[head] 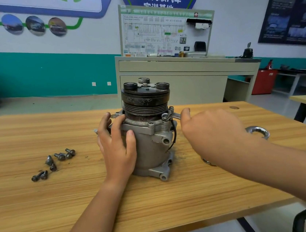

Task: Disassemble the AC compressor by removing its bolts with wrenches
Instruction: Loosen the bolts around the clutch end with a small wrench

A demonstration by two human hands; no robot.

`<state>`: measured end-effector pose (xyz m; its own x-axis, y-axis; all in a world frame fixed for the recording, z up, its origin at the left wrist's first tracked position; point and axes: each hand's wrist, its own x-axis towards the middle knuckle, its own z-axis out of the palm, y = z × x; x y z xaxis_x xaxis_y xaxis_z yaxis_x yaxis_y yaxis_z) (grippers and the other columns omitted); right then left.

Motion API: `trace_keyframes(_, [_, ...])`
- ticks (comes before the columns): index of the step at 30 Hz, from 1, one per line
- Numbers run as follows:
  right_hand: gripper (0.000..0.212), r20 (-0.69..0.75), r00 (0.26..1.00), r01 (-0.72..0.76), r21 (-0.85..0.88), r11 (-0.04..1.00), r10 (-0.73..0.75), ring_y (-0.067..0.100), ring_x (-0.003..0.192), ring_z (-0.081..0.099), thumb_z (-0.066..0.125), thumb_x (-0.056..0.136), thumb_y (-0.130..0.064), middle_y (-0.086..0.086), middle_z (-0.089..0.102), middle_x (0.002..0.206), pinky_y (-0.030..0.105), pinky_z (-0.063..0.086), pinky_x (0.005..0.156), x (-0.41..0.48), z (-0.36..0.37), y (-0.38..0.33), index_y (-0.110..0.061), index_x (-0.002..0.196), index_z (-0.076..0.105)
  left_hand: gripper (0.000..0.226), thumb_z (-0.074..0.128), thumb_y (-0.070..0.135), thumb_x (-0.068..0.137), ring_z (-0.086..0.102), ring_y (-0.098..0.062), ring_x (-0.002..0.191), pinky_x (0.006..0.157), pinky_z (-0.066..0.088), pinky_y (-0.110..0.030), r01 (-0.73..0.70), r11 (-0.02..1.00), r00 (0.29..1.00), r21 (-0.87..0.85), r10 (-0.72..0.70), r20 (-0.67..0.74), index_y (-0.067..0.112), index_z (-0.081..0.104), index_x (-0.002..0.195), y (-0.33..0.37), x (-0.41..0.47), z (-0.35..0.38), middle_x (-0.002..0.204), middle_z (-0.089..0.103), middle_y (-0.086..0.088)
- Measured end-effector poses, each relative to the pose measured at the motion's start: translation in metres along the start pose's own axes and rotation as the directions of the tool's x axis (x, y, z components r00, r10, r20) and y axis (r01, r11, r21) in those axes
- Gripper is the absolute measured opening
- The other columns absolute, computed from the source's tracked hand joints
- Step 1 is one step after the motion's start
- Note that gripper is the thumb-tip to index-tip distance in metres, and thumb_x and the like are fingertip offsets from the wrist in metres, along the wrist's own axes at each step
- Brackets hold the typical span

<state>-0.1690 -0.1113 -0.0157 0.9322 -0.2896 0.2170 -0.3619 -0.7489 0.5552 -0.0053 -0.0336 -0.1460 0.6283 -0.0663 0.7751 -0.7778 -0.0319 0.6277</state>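
The AC compressor (148, 135) stands upright on the wooden table (64, 211), its dark pulley on top. My left hand (116, 144) wraps round the grey body's left side, thumb across the front. My right hand (211, 134) grips the handle of a wrench (174, 115). The wrench's ring end sits over a bolt (165, 116) on the compressor's upper right flange. Most of the wrench handle is hidden in my right fist.
Several removed bolts (55, 162) lie loose on the table to the left. A second wrench (259, 132) lies behind my right forearm, its ring end showing. A beige cabinet (183, 85) with a wiring display board stands beyond the table's far edge.
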Motion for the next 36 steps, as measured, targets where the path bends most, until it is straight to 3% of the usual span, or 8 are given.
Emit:
trace_keyframes(3, [0.033, -0.035, 0.999, 0.005, -0.055, 0.998, -0.007, 0.017, 0.045, 0.03, 0.039, 0.092, -0.003, 0.003, 0.037, 0.058, 0.026, 0.019, 0.037, 0.003, 0.003, 0.01, 0.001, 0.124, 0.037, 0.047, 0.037, 0.037, 0.085, 0.026, -0.006, 0.128, 0.107, 0.028, -0.057, 0.01, 1.0, 1.0, -0.002, -0.01, 0.012, 0.019, 0.049, 0.127, 0.0, 0.0, 0.0, 0.144, 0.027, -0.004])
trace_keyframes(8, [0.016, -0.047, 0.999, -0.008, -0.006, 1.0, 0.008, 0.012, 0.045, 0.025, 0.036, 0.094, -0.015, -0.003, 0.029, 0.056, 0.025, 0.018, 0.039, 0.005, 0.006, 0.02, -0.013, 0.108, 0.043, 0.045, 0.038, 0.036, 0.086, 0.026, -0.006, 0.128, 0.108, 0.027, -0.056, 0.01, 1.0, 1.0, -0.017, -0.01, 0.007, 0.019, 0.049, 0.125, -0.001, 0.0, 0.001, 0.142, 0.027, -0.001])
trace_keyframes(13, [0.018, -0.066, 0.997, -0.036, 0.076, 0.996, 0.041, 0.013, 0.046, 0.03, 0.033, 0.096, -0.018, -0.003, 0.034, 0.056, 0.025, 0.023, 0.041, 0.004, 0.023, 0.02, -0.014, 0.112, 0.039, 0.044, 0.038, 0.036, 0.086, 0.025, -0.004, 0.127, 0.108, 0.028, -0.056, 0.009, 1.0, 1.0, -0.01, -0.009, 0.006, 0.018, 0.05, 0.125, -0.002, 0.002, 0.002, 0.144, 0.028, -0.007])
trace_keyframes(18, [0.017, -0.09, 0.996, 0.013, 0.013, 1.0, -0.012, 0.012, 0.046, 0.028, 0.036, 0.096, -0.016, -0.004, 0.031, 0.056, 0.025, 0.021, 0.039, 0.01, 0.017, 0.024, -0.014, 0.11, 0.044, 0.042, 0.038, 0.036, 0.087, 0.025, -0.004, 0.127, 0.107, 0.028, -0.056, 0.002, 1.0, 1.0, -0.008, -0.002, 0.007, 0.02, 0.049, 0.124, -0.003, 0.001, 0.001, 0.144, 0.029, -0.007])
trace_keyframes(23, [0.029, -0.028, 0.996, 0.082, -0.043, 0.996, -0.083, 0.016, 0.053, 0.038, 0.032, 0.098, -0.024, -0.002, 0.035, 0.06, 0.023, 0.026, 0.044, 0.026, 0.002, 0.039, -0.017, 0.116, 0.053, 0.043, 0.038, 0.035, 0.086, 0.025, -0.003, 0.127, 0.108, 0.028, -0.055, 0.001, 1.0, 1.0, -0.007, -0.001, 0.006, 0.019, 0.05, 0.125, -0.002, 0.002, 0.001, 0.143, 0.029, -0.005])
trace_keyframes(28, [0.024, -0.074, 0.986, 0.134, -0.19, 0.973, -0.15, 0.014, 0.043, 0.021, 0.031, 0.099, -0.023, -0.002, 0.026, 0.055, 0.023, 0.017, 0.039, 0.017, 0.003, 0.031, -0.015, 0.118, 0.044, 0.045, 0.038, 0.035, 0.086, 0.027, -0.008, 0.128, 0.108, 0.028, -0.054, 0.005, 1.0, 1.0, -0.006, -0.005, 0.007, 0.016, 0.051, 0.125, -0.001, 0.001, 0.0, 0.143, 0.03, -0.008])
trace_keyframes(36, [0.023, -0.064, 0.995, 0.067, -0.098, 0.993, -0.073, 0.013, 0.044, 0.024, 0.031, 0.099, -0.023, -0.003, 0.028, 0.055, 0.024, 0.021, 0.039, 0.014, 0.009, 0.028, -0.014, 0.117, 0.043, 0.045, 0.038, 0.037, 0.086, 0.027, -0.006, 0.127, 0.108, 0.029, -0.053, 0.016, 1.0, 1.0, -0.021, -0.016, 0.014, 0.019, 0.05, 0.125, 0.0, 0.001, -0.001, 0.142, 0.027, -0.002])
